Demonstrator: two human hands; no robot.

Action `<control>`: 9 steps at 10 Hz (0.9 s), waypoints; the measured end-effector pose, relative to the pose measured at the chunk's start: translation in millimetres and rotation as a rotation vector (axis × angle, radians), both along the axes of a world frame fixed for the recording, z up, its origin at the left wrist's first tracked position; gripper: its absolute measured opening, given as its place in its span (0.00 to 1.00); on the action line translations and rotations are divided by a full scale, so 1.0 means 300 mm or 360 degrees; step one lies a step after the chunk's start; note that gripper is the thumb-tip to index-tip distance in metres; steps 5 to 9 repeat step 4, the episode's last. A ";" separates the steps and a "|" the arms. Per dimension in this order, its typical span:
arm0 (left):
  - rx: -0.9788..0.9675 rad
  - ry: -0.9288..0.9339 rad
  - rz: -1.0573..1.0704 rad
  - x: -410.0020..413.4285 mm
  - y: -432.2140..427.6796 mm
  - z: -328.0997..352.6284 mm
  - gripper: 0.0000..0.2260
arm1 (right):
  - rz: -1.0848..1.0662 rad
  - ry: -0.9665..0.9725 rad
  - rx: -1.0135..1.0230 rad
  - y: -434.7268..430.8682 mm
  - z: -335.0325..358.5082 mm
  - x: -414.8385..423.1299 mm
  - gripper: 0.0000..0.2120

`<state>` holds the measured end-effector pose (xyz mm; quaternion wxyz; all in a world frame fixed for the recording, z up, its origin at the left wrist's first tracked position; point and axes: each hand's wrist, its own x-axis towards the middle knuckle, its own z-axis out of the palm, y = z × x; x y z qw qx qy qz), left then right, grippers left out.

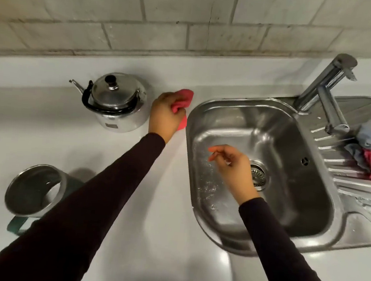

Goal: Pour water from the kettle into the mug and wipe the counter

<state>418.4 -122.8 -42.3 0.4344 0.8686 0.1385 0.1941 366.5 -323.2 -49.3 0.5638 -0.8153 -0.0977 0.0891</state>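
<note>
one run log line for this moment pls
phase: wiping counter | left hand: grip on pink cloth beside kettle | right hand: empty, over sink | mug: upright

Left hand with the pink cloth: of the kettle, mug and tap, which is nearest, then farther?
From the left hand:
1. Kettle, just to its left.
2. Tap, right, across the sink.
3. Mug, by the near counter edge.
Tap and mug are close to call.

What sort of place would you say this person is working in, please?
Most likely a home kitchen: a steel sink with a tap is set into a white counter, a kettle stands against a tiled wall, and the left hand holds a cloth.
</note>
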 end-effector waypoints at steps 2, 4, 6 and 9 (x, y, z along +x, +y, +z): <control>0.0126 0.0249 -0.0002 0.147 0.031 -0.029 0.19 | 0.0050 0.0024 0.0057 -0.011 0.010 0.049 0.16; -0.0217 0.0181 -0.0058 0.021 0.012 -0.001 0.11 | 0.0069 0.0005 0.0073 0.040 0.027 0.019 0.18; -0.0217 0.0181 -0.0058 0.021 0.012 -0.001 0.11 | 0.0069 0.0005 0.0073 0.040 0.027 0.019 0.18; -0.0217 0.0181 -0.0058 0.021 0.012 -0.001 0.11 | 0.0069 0.0005 0.0073 0.040 0.027 0.019 0.18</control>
